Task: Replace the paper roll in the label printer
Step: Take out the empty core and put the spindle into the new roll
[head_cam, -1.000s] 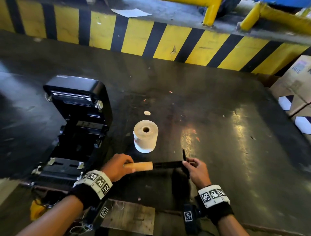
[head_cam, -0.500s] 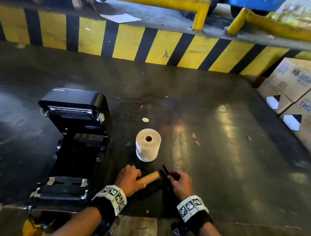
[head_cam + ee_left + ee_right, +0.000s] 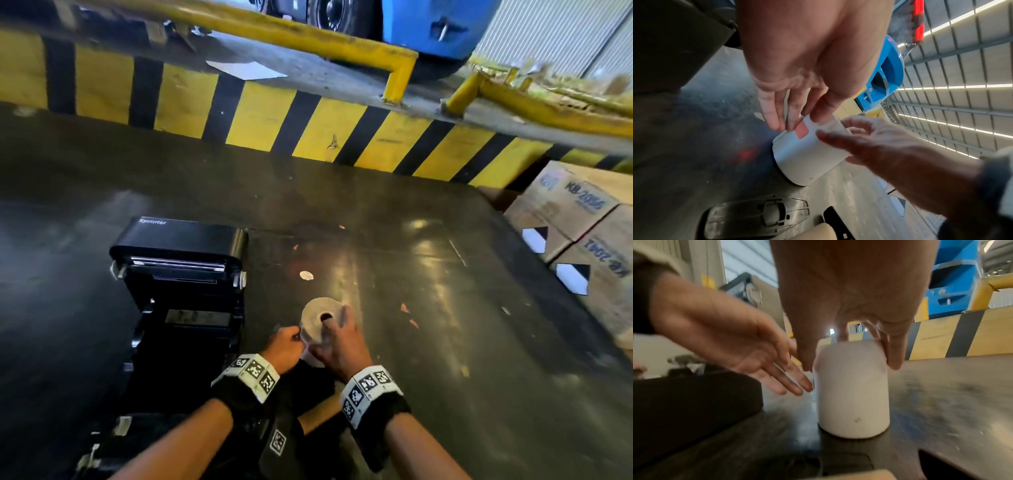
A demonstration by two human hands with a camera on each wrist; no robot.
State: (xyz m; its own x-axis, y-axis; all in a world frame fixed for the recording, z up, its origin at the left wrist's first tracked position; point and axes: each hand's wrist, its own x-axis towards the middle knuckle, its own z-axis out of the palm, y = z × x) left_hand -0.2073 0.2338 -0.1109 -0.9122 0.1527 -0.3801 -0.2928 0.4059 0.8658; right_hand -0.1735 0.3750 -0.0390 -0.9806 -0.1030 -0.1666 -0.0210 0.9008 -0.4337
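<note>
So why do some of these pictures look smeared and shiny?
Head view: lamp glare streaks the dark table, edges bend. Right wrist view: motion smears the left hand and paper roll. Left wrist view: the right hand is blurred, wall lines curve.

Printer lid (image 3: 178, 236): brand name "Xprinter" in small light letters at the far left corner of the raised black lid; slightly blurred.
Upper carton (image 3: 568, 202): blue print "KB-2096" on the brown side face, far right of the scene; a blurred blue logo to its left cannot be read.
Lower carton (image 3: 606, 270): blue print, inverted and blurred; not reliably legible.
Carton marks (image 3: 572, 278): black-and-white diagonal squares on both cartons; no text.
Wrist bands (image 3: 255, 371): black-and-white square code markers on both bands; no legible characters.
Paper roll (image 3: 807, 152): plain pink tab on the white wrap; no legible text.
</note>
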